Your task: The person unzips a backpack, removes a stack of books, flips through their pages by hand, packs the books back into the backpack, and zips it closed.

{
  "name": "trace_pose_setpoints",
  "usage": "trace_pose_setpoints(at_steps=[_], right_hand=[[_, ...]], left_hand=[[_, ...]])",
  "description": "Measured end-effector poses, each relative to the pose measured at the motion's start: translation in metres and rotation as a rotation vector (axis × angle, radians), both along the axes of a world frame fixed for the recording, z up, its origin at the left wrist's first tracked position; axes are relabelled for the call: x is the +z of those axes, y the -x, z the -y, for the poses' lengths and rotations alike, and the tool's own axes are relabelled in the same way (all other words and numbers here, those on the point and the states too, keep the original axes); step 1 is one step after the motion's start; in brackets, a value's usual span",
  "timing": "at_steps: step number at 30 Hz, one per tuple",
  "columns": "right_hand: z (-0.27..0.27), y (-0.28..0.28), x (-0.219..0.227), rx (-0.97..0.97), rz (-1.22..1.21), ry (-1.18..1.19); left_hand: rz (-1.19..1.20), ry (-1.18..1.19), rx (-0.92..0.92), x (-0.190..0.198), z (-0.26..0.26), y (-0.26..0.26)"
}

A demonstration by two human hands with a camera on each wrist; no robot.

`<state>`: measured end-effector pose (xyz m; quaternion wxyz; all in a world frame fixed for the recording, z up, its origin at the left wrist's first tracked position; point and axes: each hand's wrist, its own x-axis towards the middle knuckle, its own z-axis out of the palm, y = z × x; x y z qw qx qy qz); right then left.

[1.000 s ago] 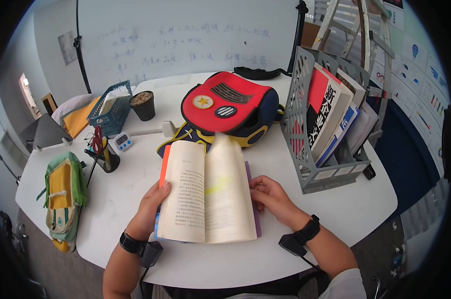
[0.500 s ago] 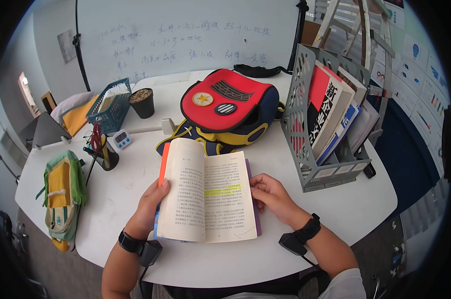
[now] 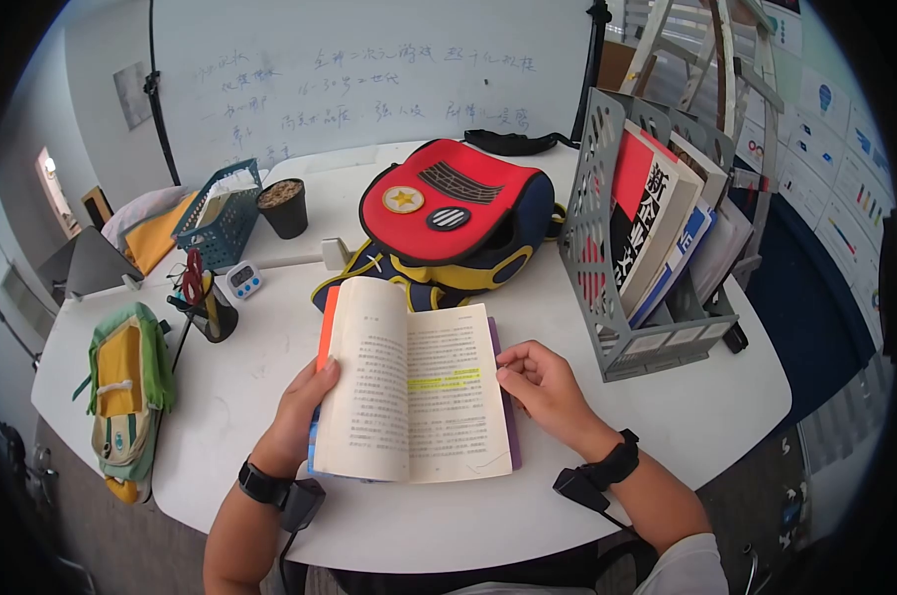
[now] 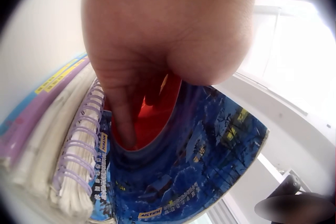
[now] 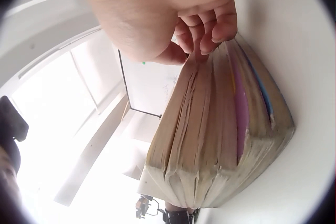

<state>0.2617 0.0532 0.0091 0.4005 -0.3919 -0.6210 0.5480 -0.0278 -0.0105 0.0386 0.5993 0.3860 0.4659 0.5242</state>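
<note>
An open paperback book (image 3: 453, 421) lies before me, printed on both pages, with a yellow highlighted line (image 3: 444, 379) on the right page. My left hand (image 3: 302, 405) grips its left side, thumb on the page edge and fingers underneath. In the left wrist view these fingers reach behind a bent blue illustrated cover (image 4: 194, 166) with a red inner flap (image 4: 152, 121). At the book's right edge, my right hand (image 3: 548, 392) has curled fingers. The right wrist view shows its thumb and fingers pinching the upper edge of the page block (image 5: 181, 129).
Beneath the book lie a spiral-bound notebook (image 4: 79, 150) and a purple-covered book (image 4: 34, 116). A red and navy backpack (image 3: 448, 213) sits behind. A grey file rack (image 3: 657, 362) with books stands right; a green pencil bag (image 3: 131, 397), pen holder (image 3: 211, 312) and timer (image 3: 243, 281) are left.
A page on the right side, blurred in motion a second ago, now lies still with its highlighted line readable. My right hand has shifted slightly at the right edge; the left hand stays put.
</note>
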Motion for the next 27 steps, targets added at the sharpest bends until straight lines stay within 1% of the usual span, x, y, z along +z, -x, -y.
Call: trace_pose_setpoints(at_steps=[6,11,15,27], right_hand=[[0.001,-0.002,0.0053,-0.021,0.047,-0.003],[0.0003,-0.003,0.0026,-0.003,-0.001,-0.004],[0.0003,-0.0033,0.0044,0.015,0.012,-0.009],[0.0003,-0.0026,0.0045,0.031,-0.015,0.068]], left_hand=[[0.007,0.004,-0.009,0.0014,0.0003,0.0002],[0.015,0.001,-0.005,0.0002,0.0001,-0.0001],[0.025,0.001,-0.014,-0.0023,-0.0005,0.0023],[0.026,-0.01,-0.017,0.0016,0.0002,-0.0007]])
